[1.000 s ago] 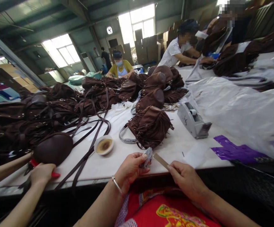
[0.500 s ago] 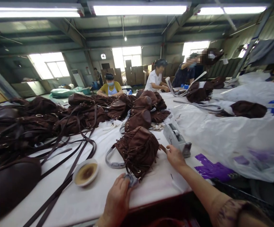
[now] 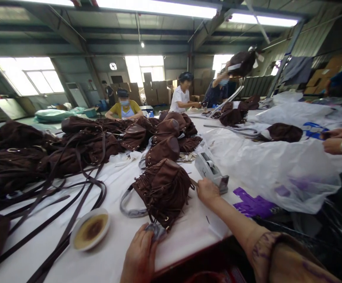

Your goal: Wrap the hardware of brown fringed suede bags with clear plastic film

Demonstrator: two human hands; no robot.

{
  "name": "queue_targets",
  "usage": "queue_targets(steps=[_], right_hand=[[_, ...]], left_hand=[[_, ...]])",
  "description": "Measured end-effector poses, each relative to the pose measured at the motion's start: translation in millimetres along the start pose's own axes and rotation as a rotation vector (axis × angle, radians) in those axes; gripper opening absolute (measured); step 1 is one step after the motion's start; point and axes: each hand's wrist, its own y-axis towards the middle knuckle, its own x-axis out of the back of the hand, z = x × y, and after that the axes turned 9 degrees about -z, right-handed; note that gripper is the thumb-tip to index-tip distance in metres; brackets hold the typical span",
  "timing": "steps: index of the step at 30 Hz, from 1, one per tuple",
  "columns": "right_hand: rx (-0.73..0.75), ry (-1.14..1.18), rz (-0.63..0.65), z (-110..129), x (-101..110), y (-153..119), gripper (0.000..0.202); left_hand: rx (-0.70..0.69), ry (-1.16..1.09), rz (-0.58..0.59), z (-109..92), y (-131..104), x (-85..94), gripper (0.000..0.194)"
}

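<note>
A brown fringed suede bag [image 3: 162, 188] lies on the white table [image 3: 112, 251] in front of me. My left hand [image 3: 140, 253] rests on the table at the bag's near edge, its fingers closed on a small grey packet [image 3: 156, 231]. My right hand [image 3: 206, 190] reaches past the bag's right side and pinches a thin tan strip [image 3: 193, 182], close to a grey tape dispenser [image 3: 210, 171].
A white dish of brown liquid [image 3: 90, 233] sits to the left. Piles of brown bags [image 3: 56, 149] and long straps [image 3: 70, 204] cover the left side. Clear plastic sheeting [image 3: 277, 161] with purple print lies right. Other people work at the far end; another person's hands [image 3: 337, 141] show at right.
The view has lifted from my lap to the table. My hands moved forward from the table's near edge: the left now lies by the bag, the right reaches beside the tape dispenser.
</note>
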Motion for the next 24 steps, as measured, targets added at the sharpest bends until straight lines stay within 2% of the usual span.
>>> queue_targets(steps=[5,10,15,19,24], right_hand=[[0.081,0.021,0.036,5,2,22,0.03],[0.15,0.069,0.022,1,1,22,0.034],[0.087,0.088,0.051,-2,-5,29,0.03],[0.023,0.109,0.108,-2,-7,44,0.034],[0.077,0.113,0.11,1,-7,49,0.031]], left_hand=[[-0.021,0.023,-0.001,2,0,-2.3,0.019],[-0.026,0.019,-0.002,5,-2,-2.6,0.02],[-0.05,0.013,-0.011,9,-1,-3.6,0.02],[-0.053,0.003,-0.019,9,3,-4.3,0.021],[-0.063,0.025,-0.039,12,2,-5.4,0.021]])
